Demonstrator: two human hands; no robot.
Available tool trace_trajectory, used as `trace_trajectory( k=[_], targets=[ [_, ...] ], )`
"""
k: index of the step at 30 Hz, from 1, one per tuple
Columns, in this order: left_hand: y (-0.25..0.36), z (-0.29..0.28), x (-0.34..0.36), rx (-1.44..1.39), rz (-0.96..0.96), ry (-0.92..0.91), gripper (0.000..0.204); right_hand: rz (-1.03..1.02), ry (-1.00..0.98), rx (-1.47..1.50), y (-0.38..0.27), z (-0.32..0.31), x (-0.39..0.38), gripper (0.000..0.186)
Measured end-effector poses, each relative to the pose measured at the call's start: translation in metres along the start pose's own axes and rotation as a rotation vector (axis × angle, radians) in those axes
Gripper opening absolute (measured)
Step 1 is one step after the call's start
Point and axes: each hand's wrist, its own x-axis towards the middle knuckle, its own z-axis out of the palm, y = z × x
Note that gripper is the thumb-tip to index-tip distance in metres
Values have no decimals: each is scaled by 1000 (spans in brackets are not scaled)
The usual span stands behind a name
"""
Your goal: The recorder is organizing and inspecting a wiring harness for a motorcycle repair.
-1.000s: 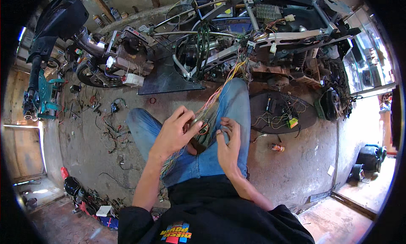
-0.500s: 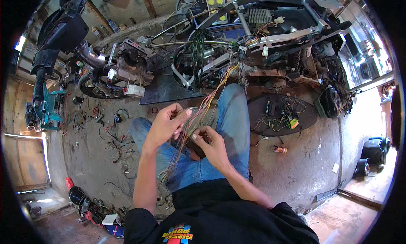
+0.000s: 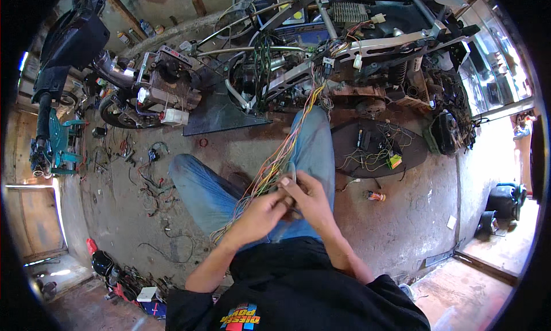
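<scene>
Grey concrete floor, stained and gritty, scattered with wire scraps; work is done on it directly, beside a wall, with bright daylight from the right.

Motorcycle frame, silver, stripped, lying across the far side.

Black front fairing, at far left, above a teal plastic piece.

Black flat panel, on the floor before the frame.

Dark oval board, right of the knees, carrying loose wires and a yellow-green box.

Wire bundle, multicoloured, running from the frame down between the seated person's knees and past the left wrist. Probably light and limp, smooth-skinned, prone to tangling; thin cores may snap under a sharp tug. Best grip: pinch single strands by the insulation, steadying the bundle near its gathered end at the frame.

Left hand, fingers curled in, tips meeting those of the right hand, thumb bent over its fingers, beside the bundle. From where I stand, I cannot tell whether either pinches a strand.

White connector, hanging at the frame.
</scene>
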Motion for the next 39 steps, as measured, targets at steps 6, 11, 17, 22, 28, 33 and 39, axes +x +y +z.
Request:
trace_trajectory(
  k=[6, 11, 17, 22, 28, 33, 39],
  targets=[
    [6, -1, 1, 269, 87, 117, 27, 125, -13, -308, -26, -62, 0, 23],
    [7, -24, 17, 782, 498, 412, 68, -221, 55, -595, -29, -100, 21, 26],
    [-33, -25, 46, 524, 360, 173, 97, -217, 15, -632, -57, -101, 39, 30],
    [-35, -51, 45, 267, -151, -84, 70, -277, 12, -722, -64, -104, 51, 29],
    [-48, -81, 32, -32, -81, -78, 59, -311, 18, -777, -59, -114, 60, 28],
    [-46, -100, 25, -15, -150, -77, 65, -279, 55, -659, -53, -119, 63, 29],
    [-46, -109, 22, 56, -110, -146, 68, -327, 67, -766, -58, -112, 58, 30]
  ],
)
